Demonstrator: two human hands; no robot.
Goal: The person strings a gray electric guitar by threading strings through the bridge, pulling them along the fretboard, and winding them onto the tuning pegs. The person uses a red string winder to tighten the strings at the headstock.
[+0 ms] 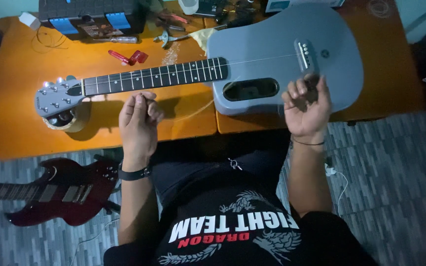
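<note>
We see a grey acoustic guitar lying flat across an orange table, its body to the right and its dark fretboard running left to a grey headstock; the headstock rests on a roll of tape; a single thin string runs from the bridge along the neck.

Our left hand hovers just below the fretboard, fingers curled and thumb pinched to the fingertips on what seems to be a fine wire, too thin to be sure; a pale strand trails from it toward the guitar body. Our right hand is raised over the lower edge of the body near the bridge, fingers bent inward; whether it grips anything we cannot tell.

Behind the neck lie a red string winder, pliers, a screwdriver and a dark case with blue latches; on the grey floor at left lies a dark red electric guitar.
</note>
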